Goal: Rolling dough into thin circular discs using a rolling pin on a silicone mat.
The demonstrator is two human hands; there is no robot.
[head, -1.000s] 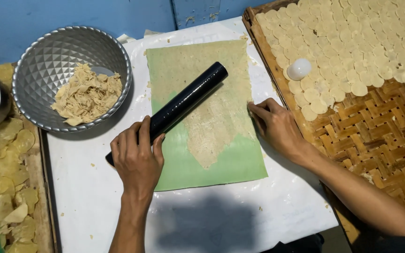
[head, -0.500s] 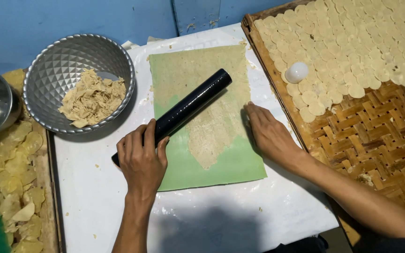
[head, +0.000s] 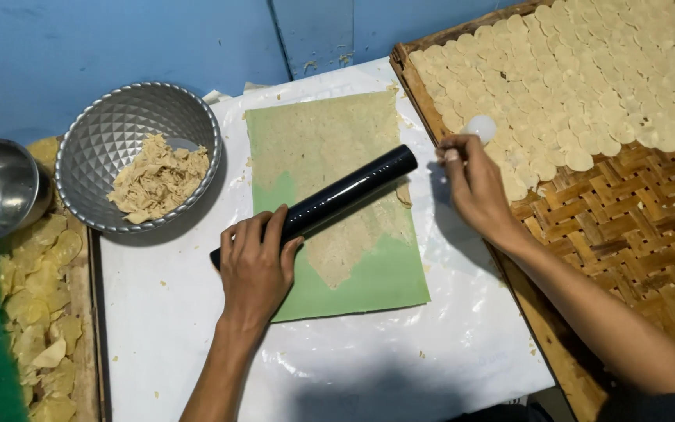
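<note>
Fingers of the left hand (head: 255, 262) curled loosely over the near end of the black roller (head: 318, 205), pinning it slantwise on the thin dough sheet (head: 330, 160) so it could not roll off the green mat (head: 376, 281). Over at the woven tray (head: 626, 227), the right hand (head: 474, 184) pinched toward a small white round cutter (head: 481, 126), though whether it gripped was unclear.

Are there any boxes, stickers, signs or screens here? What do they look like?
None: no package, label, sign or screen shows.
Nearest to packaging: a white plastic sheet over the table, crinkled and plain.
On it lies a green sheet, a plain rectangle with thin beige dough spread over it.
</note>
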